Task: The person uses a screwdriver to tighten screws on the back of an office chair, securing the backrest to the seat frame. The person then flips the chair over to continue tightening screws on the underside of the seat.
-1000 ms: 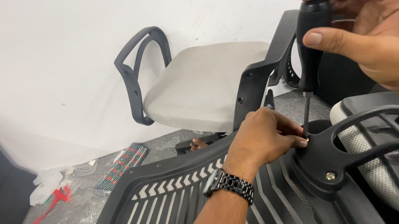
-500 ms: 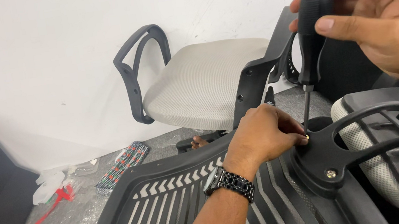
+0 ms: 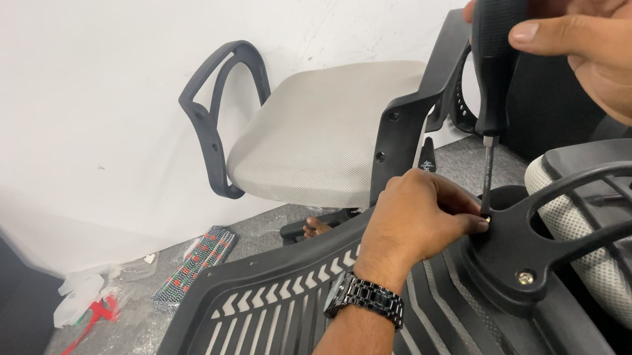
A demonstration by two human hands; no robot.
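A black slatted chair backrest (image 3: 256,334) lies flat in front of me, with a black bracket (image 3: 523,243) resting on its right end. My right hand (image 3: 608,29) grips the black handle of a screwdriver (image 3: 492,54), held nearly upright, its tip down at a screw on the bracket's rim. My left hand (image 3: 420,216), a metal watch on its wrist, pinches that screw beside the tip. A second screw (image 3: 524,277) sits seated lower on the bracket.
A grey chair seat with black armrests (image 3: 318,132) leans on its side against the white wall. A patterned packet (image 3: 192,261), crumpled plastic and a red strip (image 3: 79,305) lie on the grey floor at left. A padded headrest (image 3: 592,262) sits at right.
My right hand's fingers have shifted around the screwdriver handle, closing over its top. The left hand stays at the screw.
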